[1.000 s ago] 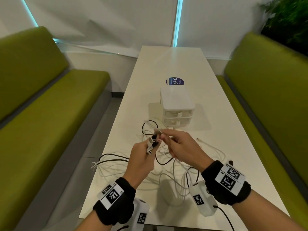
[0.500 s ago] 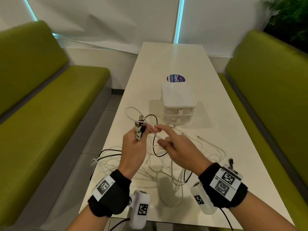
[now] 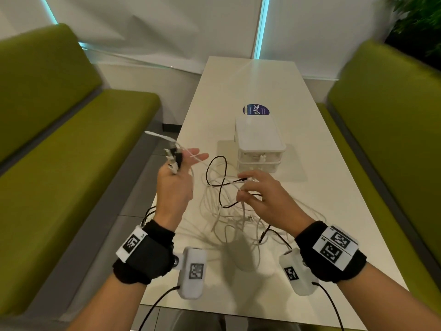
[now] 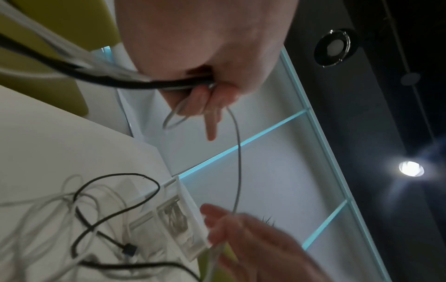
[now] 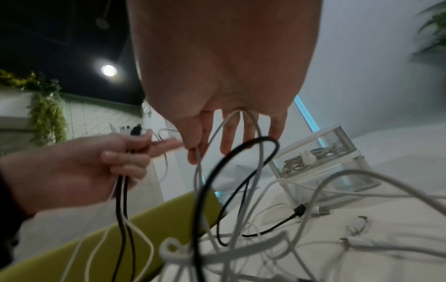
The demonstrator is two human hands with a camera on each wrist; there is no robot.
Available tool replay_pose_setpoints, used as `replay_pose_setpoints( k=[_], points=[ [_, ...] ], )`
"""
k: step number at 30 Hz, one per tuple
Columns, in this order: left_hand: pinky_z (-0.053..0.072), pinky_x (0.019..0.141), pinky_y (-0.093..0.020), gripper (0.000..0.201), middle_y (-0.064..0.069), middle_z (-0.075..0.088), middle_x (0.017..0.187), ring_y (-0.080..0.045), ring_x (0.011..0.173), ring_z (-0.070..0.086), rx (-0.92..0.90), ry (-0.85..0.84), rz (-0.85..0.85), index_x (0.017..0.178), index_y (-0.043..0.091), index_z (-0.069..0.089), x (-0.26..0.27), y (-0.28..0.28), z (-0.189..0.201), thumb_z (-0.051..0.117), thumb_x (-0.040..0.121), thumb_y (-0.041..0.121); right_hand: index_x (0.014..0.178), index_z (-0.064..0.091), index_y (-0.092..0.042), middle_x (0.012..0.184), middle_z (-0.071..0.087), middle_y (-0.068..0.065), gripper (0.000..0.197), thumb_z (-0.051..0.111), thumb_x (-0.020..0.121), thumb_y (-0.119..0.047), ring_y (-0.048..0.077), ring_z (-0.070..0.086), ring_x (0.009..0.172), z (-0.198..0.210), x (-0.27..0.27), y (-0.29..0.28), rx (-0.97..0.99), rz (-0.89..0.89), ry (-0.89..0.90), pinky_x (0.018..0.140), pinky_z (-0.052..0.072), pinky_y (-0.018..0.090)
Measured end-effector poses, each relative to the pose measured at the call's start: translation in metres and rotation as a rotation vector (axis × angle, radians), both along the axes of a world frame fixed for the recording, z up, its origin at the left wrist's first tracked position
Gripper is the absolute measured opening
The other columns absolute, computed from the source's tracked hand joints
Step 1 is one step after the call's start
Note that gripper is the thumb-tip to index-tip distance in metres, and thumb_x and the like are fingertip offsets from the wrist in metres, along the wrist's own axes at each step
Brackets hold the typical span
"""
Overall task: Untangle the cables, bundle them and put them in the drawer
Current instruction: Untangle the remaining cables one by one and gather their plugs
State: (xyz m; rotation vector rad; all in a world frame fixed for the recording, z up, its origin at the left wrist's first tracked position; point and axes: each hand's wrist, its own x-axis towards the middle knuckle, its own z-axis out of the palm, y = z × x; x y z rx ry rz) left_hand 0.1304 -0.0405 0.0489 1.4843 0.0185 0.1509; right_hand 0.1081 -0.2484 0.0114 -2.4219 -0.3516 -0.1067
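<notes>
Black and white cables (image 3: 229,211) lie tangled on the white table (image 3: 334,187). My left hand (image 3: 177,161) is raised over the table's left edge. It grips a bunch of black and white plug ends (image 3: 173,156), forefinger stretched out; the wrist view shows the left hand (image 4: 205,91) curled round black and white strands. My right hand (image 3: 245,187) hovers over the tangle, thumb and forefinger pinching a white cable (image 5: 200,171), a black loop (image 5: 241,162) hanging in front of it. The white two-drawer box (image 3: 259,144) stands just behind, both drawers pushed in.
Green benches run along both sides, left bench (image 3: 59,163) and right bench (image 3: 393,139). A round blue sticker (image 3: 256,109) lies behind the drawer box. A plant (image 3: 417,20) stands at the far right. Some cables hang over the table's left edge.
My hands have drawn apart. The left hand has carried the plug ends up and to the left. The right hand has dropped toward the tangle and taken a white cable.
</notes>
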Motion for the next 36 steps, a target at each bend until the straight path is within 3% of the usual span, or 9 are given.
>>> replay_pose_setpoints(
  k=[3,5,9,15,18,20,26,33,36],
  points=[
    [0.044,0.043,-0.029,0.03,0.013,0.068,0.12,-0.019,0.043,0.047,0.246,0.077,-0.185,0.11,0.018,0.071,-0.01,-0.011,-0.01,0.048,0.1,0.034,0.075,0.07,-0.03,0.122,0.061,-0.014,0.023,0.061,0.095,-0.024,0.003,0.045,0.119,0.013,0.002,0.002,0.114,-0.042,0.069,0.097,0.037,0.032],
    [0.049,0.054,-0.034,0.029,0.024,0.07,0.091,-0.016,0.059,0.056,0.382,0.061,-0.293,0.111,0.021,0.072,-0.018,-0.021,-0.015,0.049,0.099,0.035,0.075,0.071,-0.028,0.118,0.064,-0.014,0.023,0.061,0.095,-0.024,0.002,0.046,0.116,0.016,0.003,0.005,0.097,-0.019,0.073,0.097,0.036,0.03],
    [0.047,0.07,-0.029,0.018,0.01,0.074,0.082,-0.006,0.077,0.066,0.334,0.039,-0.231,0.096,0.025,0.076,-0.024,-0.029,-0.024,0.059,0.096,0.031,0.09,0.075,-0.028,0.121,0.064,-0.013,0.013,0.063,0.095,-0.03,0.004,0.052,0.118,0.015,0.001,0.005,0.051,0.041,0.078,0.102,0.041,0.033],
    [0.029,0.096,-0.063,0.021,-0.006,0.074,0.105,-0.032,0.094,0.043,0.054,0.127,-0.194,0.1,0.005,0.07,-0.027,-0.031,-0.009,0.051,0.1,0.013,0.128,0.063,-0.018,0.131,0.064,-0.003,0.043,0.047,0.097,-0.044,0.009,0.054,0.127,0.024,-0.011,-0.003,0.851,-0.002,0.246,0.106,0.042,0.029],
    [0.043,0.09,-0.052,0.017,-0.011,0.073,0.106,-0.015,0.052,0.056,-0.013,0.097,-0.195,0.108,0.003,0.068,-0.028,-0.032,-0.013,0.058,0.094,0.005,0.137,0.053,-0.008,0.135,0.061,0.011,0.045,0.04,0.101,-0.033,0.025,0.056,0.128,0.022,-0.01,0.0,1.322,-0.005,0.427,0.11,0.04,0.041],
    [0.051,0.075,-0.025,0.021,-0.006,0.075,0.1,0.002,0.062,0.063,-0.009,0.051,-0.195,0.107,0.009,0.071,-0.029,-0.031,-0.017,0.067,0.087,0.001,0.138,0.049,-0.006,0.134,0.061,0.016,0.043,0.045,0.096,-0.012,0.033,0.058,0.125,0.02,-0.011,0.002,1.459,-0.015,0.462,0.106,0.043,0.044],
    [0.048,0.079,-0.011,0.018,0.004,0.072,0.079,-0.004,0.087,0.068,-0.032,-0.015,-0.157,0.095,0.011,0.075,-0.026,-0.033,-0.021,0.072,0.082,-0.001,0.121,0.059,-0.004,0.116,0.071,0.015,0.05,0.038,0.084,0.022,0.027,0.063,0.117,-0.008,-0.013,0.011,1.093,-0.11,0.407,0.101,0.049,0.035],
    [0.043,0.056,-0.008,0.018,0.002,0.069,0.08,0.001,0.059,0.058,-0.112,-0.069,-0.066,0.097,0.011,0.072,-0.014,-0.024,-0.011,0.07,0.083,0.0,0.103,0.074,-0.018,0.115,0.071,-0.009,0.019,0.066,0.092,-0.032,0.002,0.059,0.116,-0.02,-0.021,0.024,0.232,0.003,0.245,0.1,0.043,0.025],
    [0.04,0.055,-0.007,0.019,0.003,0.068,0.078,0.002,0.051,0.053,-0.158,-0.105,0.0,0.096,0.012,0.071,-0.005,-0.015,-0.006,0.07,0.082,-0.001,0.094,0.076,-0.014,0.105,0.074,-0.005,0.018,0.065,0.094,-0.027,0.006,0.063,0.107,-0.024,-0.023,0.028,0.285,-0.045,0.149,0.094,0.046,0.025]
  ],
)
